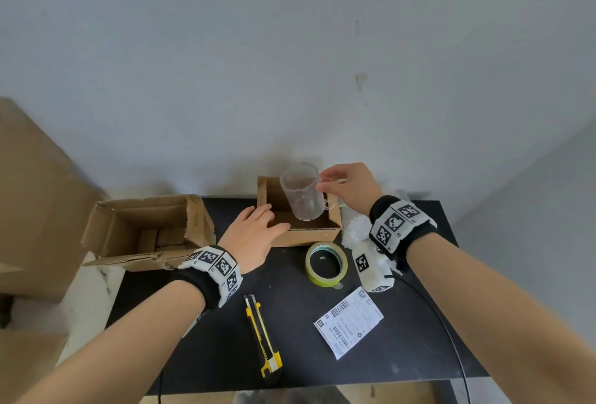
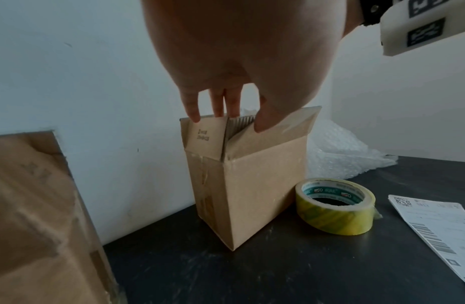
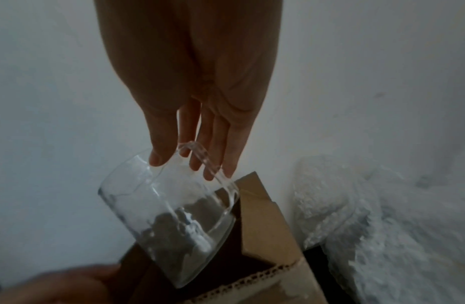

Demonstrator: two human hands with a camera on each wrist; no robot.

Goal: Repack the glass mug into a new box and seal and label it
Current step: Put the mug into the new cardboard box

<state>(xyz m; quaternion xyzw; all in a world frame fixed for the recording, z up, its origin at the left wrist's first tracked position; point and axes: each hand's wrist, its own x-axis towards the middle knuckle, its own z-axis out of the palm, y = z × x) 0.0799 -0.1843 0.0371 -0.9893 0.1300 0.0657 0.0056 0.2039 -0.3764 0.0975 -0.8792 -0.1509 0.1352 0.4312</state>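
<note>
Mug (image 1: 303, 192), pinched by its handle in the right hand (image 1: 350, 189), hangs tilted, base inside the open box (image 1: 306, 236) whose bottom is hidden, while the left hand (image 1: 254, 237) grips its near-left flaps, with tape (image 1: 326, 263) just beside on the tabletop (image 1: 200, 339).

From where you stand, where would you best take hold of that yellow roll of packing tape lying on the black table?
Probably from above, pinching the yellow roll of packing tape across its wall, one finger inside the open core, thumb on the outer band. It lies flat on the black table, hole facing up, so the rim is exposed; the small cardboard box stands close behind it.
</note>
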